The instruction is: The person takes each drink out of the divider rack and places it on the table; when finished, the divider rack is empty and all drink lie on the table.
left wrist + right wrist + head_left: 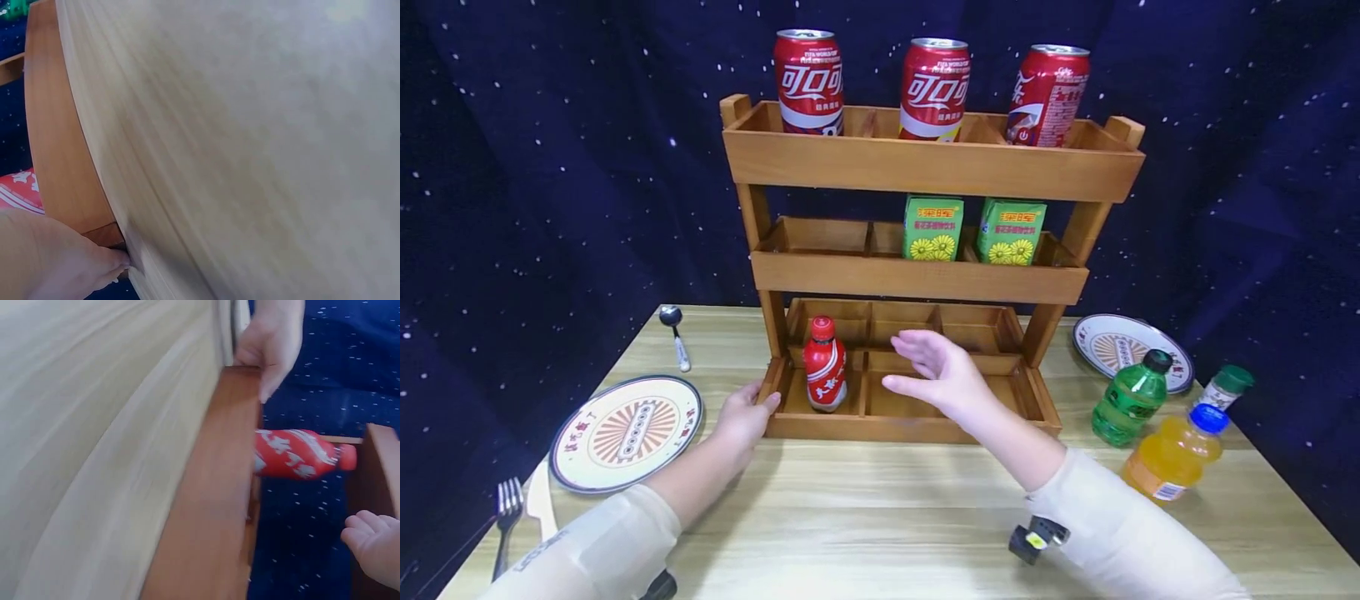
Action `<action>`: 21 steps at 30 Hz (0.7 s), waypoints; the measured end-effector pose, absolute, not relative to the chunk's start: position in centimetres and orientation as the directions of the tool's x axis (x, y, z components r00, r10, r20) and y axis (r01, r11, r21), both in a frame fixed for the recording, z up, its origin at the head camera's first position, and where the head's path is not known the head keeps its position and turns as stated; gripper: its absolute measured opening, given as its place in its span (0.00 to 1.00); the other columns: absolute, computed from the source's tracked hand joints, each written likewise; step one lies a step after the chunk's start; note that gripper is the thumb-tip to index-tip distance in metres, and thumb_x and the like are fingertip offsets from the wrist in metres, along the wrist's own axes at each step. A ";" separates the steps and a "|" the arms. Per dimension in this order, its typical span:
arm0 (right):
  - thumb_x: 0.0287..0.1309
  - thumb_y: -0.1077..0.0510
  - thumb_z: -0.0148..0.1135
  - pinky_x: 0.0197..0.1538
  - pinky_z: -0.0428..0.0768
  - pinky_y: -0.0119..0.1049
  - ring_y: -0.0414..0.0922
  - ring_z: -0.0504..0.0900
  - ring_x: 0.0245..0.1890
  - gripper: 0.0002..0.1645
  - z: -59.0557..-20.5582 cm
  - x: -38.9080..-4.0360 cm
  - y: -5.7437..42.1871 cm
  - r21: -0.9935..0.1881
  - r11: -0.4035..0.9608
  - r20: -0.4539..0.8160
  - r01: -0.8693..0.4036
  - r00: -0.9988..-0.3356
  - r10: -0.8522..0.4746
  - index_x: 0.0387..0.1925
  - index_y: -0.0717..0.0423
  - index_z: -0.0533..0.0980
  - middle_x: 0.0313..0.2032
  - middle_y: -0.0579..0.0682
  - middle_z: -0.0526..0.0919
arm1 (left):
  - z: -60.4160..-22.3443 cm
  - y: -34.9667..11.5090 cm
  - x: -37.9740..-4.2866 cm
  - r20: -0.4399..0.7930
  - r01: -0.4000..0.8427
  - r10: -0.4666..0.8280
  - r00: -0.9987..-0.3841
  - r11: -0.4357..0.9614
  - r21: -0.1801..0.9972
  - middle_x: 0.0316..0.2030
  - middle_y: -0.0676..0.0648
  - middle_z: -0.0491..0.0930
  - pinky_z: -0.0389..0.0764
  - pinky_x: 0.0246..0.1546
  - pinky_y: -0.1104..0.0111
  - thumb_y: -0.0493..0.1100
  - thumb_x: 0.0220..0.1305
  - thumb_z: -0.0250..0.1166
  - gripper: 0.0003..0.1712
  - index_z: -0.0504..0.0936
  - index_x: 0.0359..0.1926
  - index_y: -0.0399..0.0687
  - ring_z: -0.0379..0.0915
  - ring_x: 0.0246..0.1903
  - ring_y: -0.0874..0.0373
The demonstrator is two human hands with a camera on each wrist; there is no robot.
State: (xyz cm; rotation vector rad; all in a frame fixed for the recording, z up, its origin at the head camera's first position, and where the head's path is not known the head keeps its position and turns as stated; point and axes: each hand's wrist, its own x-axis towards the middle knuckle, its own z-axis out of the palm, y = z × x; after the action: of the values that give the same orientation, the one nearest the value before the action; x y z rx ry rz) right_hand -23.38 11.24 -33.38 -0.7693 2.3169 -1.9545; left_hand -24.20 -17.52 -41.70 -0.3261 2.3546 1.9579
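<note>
White-flecked dark blue cloth (587, 183) hangs behind a pale wood-grain table (865, 525); light glints off its surface.

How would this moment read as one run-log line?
left hand: grips wooden rack at front left corner | right hand: empty, near lowest tier | red bottle: upright, lowest tier, front left compartment | red cans: top tier

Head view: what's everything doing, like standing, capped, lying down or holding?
Left hand: gripping the wooden shelf
Right hand: holding nothing
Wooden shelf: standing
Red bottle: upright, capped
Red cans: upright
Green boxes: upright
Green bottle: capped
Orange bottle: capped
Green-lidded container: lid on
Plates: face up
Spoon, fork, knife: lying down
</note>
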 end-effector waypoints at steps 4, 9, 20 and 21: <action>0.38 0.51 0.73 0.59 0.65 0.36 0.44 0.69 0.56 0.44 -34.8 -25.4 7.7 -0.901 0.233 0.266 -0.367 -0.889 -0.373 0.57 0.62 0.64 0.55 0.53 0.72 | -41.7 -17.6 -24.2 -0.183 -0.204 -0.120 -0.976 0.193 0.960 0.64 0.31 0.49 0.52 0.62 0.56 0.39 0.66 0.50 0.33 0.47 0.65 0.28 0.45 0.63 0.42; 0.33 0.45 0.74 0.57 0.68 0.38 0.48 0.69 0.55 0.51 -36.2 -27.5 4.3 -0.846 0.395 0.218 -0.359 -0.908 -0.357 0.58 0.64 0.63 0.55 0.56 0.71 | -41.8 -17.6 -24.2 -0.168 -0.189 -0.119 -0.979 0.202 0.961 0.64 0.31 0.49 0.52 0.62 0.56 0.39 0.65 0.51 0.33 0.47 0.64 0.27 0.45 0.63 0.42; 0.33 0.51 0.76 0.45 0.76 0.32 0.41 0.77 0.40 0.41 -38.1 -29.2 1.3 -0.867 0.396 0.170 -0.304 -0.925 -0.339 0.51 0.59 0.67 0.40 0.48 0.78 | -42.2 -17.7 -24.3 -0.141 -0.162 -0.116 -0.983 0.203 0.966 0.63 0.30 0.51 0.54 0.61 0.57 0.38 0.66 0.50 0.33 0.48 0.64 0.26 0.48 0.62 0.42; 0.33 0.52 0.76 0.45 0.76 0.33 0.41 0.78 0.40 0.40 -38.2 -29.3 1.2 -0.868 0.394 0.174 -0.303 -0.927 -0.332 0.50 0.59 0.68 0.40 0.49 0.78 | -42.2 -17.7 -24.2 -0.141 -0.162 -0.115 -0.983 0.201 0.966 0.63 0.30 0.51 0.54 0.61 0.57 0.38 0.66 0.50 0.33 0.48 0.64 0.26 0.48 0.62 0.42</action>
State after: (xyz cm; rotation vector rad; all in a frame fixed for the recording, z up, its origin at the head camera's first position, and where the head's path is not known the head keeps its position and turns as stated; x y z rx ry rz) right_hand -29.26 1.18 -38.16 -0.5927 2.5995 -1.6088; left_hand -24.25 -17.73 -42.16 -0.2777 2.4048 1.9424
